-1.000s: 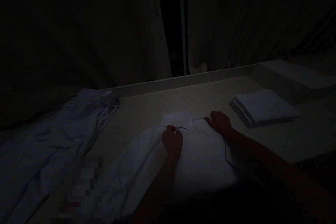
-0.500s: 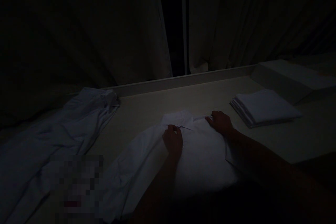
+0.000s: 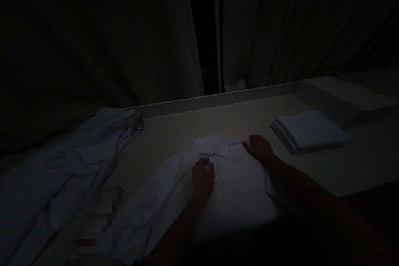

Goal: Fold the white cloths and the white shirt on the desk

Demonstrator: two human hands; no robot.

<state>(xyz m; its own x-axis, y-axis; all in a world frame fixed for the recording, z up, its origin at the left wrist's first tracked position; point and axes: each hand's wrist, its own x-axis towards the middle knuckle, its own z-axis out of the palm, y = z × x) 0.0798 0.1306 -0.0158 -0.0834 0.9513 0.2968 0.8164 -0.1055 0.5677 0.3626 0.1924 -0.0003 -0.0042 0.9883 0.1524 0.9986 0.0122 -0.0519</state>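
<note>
A white cloth shirt (image 3: 238, 193), smooth-fronted and creased at the sleeve (image 3: 141, 205), lies on a pale rimmed table (image 3: 193, 122). Below its pointed collar (image 3: 209, 145) rests the left hand (image 3: 202, 178), thumb and fingers parted; the right hand (image 3: 261, 148) curls at the shoulder (image 3: 236, 145), grip unclear. Squarish folded white cloths (image 3: 311, 130) sit rightward.

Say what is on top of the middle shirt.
On the shirt: left hand just below the collar, right hand at a shoulder. What they cover cannot be seen.
</note>
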